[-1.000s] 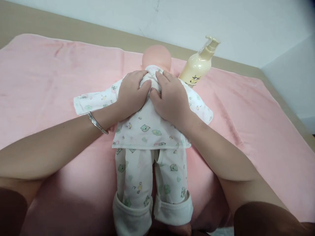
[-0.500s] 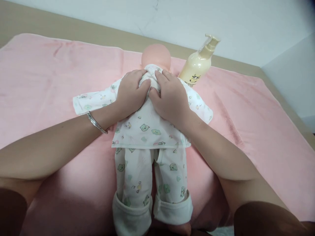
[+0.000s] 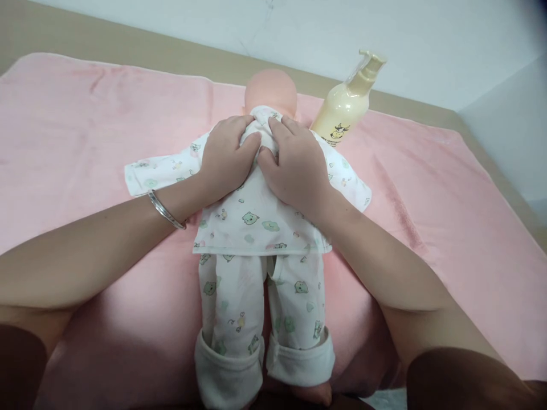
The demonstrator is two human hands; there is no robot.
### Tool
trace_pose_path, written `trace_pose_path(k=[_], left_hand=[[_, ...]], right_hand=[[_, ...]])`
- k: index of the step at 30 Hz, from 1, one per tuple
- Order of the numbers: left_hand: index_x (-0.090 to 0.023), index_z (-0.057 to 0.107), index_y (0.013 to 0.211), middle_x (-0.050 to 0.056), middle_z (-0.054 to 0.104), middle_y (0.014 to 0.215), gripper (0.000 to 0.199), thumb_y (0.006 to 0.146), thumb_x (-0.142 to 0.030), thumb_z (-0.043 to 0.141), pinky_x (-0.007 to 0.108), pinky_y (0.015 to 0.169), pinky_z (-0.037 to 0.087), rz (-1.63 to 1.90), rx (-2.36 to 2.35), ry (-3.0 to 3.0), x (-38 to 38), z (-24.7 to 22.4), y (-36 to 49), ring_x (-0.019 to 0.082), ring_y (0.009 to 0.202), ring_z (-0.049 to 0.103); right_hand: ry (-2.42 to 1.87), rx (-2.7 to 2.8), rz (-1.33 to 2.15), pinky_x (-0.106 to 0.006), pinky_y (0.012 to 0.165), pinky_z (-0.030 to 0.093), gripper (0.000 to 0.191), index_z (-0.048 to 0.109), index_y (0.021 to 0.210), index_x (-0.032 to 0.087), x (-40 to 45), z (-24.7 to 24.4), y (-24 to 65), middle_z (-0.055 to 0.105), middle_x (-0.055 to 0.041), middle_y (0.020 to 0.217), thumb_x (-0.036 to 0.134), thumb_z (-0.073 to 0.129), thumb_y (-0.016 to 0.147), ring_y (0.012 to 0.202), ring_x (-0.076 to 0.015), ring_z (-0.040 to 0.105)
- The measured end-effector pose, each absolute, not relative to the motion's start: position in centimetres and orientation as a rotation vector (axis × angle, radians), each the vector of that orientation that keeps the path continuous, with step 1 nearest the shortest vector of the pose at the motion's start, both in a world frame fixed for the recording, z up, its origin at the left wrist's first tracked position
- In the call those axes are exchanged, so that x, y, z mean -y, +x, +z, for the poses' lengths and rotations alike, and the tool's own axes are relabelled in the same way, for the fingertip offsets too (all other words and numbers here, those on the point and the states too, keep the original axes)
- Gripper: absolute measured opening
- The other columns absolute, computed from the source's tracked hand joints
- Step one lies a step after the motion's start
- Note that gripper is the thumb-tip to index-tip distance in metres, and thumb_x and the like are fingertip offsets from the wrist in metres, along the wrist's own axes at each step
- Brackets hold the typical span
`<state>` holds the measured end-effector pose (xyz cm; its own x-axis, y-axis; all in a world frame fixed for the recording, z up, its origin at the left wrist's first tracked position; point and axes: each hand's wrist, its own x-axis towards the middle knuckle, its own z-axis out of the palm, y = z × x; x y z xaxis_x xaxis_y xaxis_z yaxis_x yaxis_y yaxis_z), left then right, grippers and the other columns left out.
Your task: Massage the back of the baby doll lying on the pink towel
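Observation:
A baby doll lies face down, its bald head toward the wall. It wears a white printed shirt and matching trousers with rolled cuffs. My left hand lies flat on the left side of the doll's upper back, a silver bangle on that wrist. On the right side of the upper back rests my right hand, its fingers near the collar. Both hands have their thumbs pointing inward, close to each other but apart. Neither hand holds anything.
A cream pump bottle stands tilted in view beyond the doll's right-hand sleeve. The pink blanket spreads under the doll, over a tan surface. A pale wall rises behind.
The whole view has shifted slightly, so the doll's head and the bottle sit a little higher. My hands keep the same place on the doll's back.

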<state>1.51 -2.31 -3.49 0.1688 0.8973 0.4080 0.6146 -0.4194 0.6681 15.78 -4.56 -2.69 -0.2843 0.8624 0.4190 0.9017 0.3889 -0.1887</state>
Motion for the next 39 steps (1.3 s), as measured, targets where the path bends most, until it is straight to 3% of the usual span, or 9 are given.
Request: trace_pose_path(k=[5, 13, 21, 25, 29, 35, 39], left_hand=[[-0.023, 0.028, 0.064, 0.004, 0.046, 0.070, 0.033, 0.092, -0.029, 0.045, 0.041, 0.075, 0.042, 1.110, -1.449, 2.078, 2.5, -3.1, 1.7, 0.021, 0.076, 0.048], [-0.023, 0.029, 0.064, 0.002, 0.038, 0.068, 0.027, 0.089, -0.023, 0.041, 0.037, 0.068, 0.036, 1.118, -1.392, 2.084, 2.4, -3.1, 1.7, 0.018, 0.069, 0.036], [-0.023, 0.034, 0.065, 0.002, 0.045, 0.070, 0.027, 0.090, -0.020, 0.042, 0.039, 0.074, 0.041, 1.120, -1.425, 2.091, 2.3, -3.2, 1.6, 0.019, 0.072, 0.046], [-0.024, 0.042, 0.072, 0.005, 0.057, 0.083, 0.022, 0.093, -0.019, 0.040, 0.042, 0.084, 0.044, 1.065, -1.523, 2.185, 3.3, -3.0, 1.9, 0.023, 0.087, 0.055], [-0.021, 0.051, 0.082, 0.009, 0.062, 0.094, 0.017, 0.094, -0.021, 0.038, 0.044, 0.093, 0.044, 0.993, -1.563, 2.282, 3.8, -2.7, 1.9, 0.027, 0.102, 0.057], [-0.019, 0.056, 0.087, 0.008, 0.064, 0.088, 0.020, 0.092, -0.032, 0.042, 0.040, 0.081, 0.048, 0.775, -1.613, 2.183, 1.9, -2.2, 1.0, 0.025, 0.085, 0.060], [-0.014, 0.058, 0.090, 0.013, 0.064, 0.091, 0.030, 0.096, -0.030, 0.034, 0.043, 0.083, 0.049, 0.721, -1.635, 2.383, 2.7, -2.1, 1.0, 0.027, 0.087, 0.060]], right_hand=[[-1.512, 2.195, -0.120, -0.056, 0.105, 0.048, 0.048, 0.050, 0.138, 0.016, 4.5, -2.7, 15.8, 0.063, -0.0166, 0.120, 0.040, 0.033, 0.100, 0.122, -0.0354, 0.056], [-1.642, 2.207, -0.113, -0.051, 0.107, 0.047, 0.046, 0.050, 0.137, 0.015, 5.1, -1.5, 15.1, 0.063, -0.0173, 0.119, 0.035, 0.035, 0.098, 0.122, -0.0356, 0.056], [-1.584, 2.215, -0.048, -0.053, 0.108, 0.044, 0.048, 0.047, 0.140, 0.014, 4.9, -1.9, 15.5, 0.060, -0.0183, 0.128, 0.035, 0.033, 0.099, 0.127, -0.0353, 0.053], [-1.515, 2.224, -0.004, -0.053, 0.113, 0.039, 0.046, 0.049, 0.138, 0.016, 3.4, -2.2, 16.3, 0.056, -0.0161, 0.137, 0.034, 0.031, 0.099, 0.136, -0.0330, 0.046], [-1.547, 2.202, 0.011, -0.056, 0.110, 0.040, 0.047, 0.050, 0.136, 0.015, 3.0, -2.2, 16.6, 0.057, -0.0169, 0.137, 0.035, 0.027, 0.101, 0.133, -0.0330, 0.049], [-1.677, 2.241, -0.064, -0.055, 0.112, 0.040, 0.055, 0.044, 0.143, 0.000, 6.5, -0.6, 15.4, 0.054, -0.0261, 0.142, 0.030, 0.028, 0.100, 0.137, -0.0368, 0.047], [-1.793, 2.273, 0.088, -0.051, 0.118, 0.036, 0.057, 0.040, 0.148, 0.000, 6.1, 0.3, 15.3, 0.046, -0.0228, 0.152, 0.030, 0.029, 0.101, 0.145, -0.0353, 0.039]])
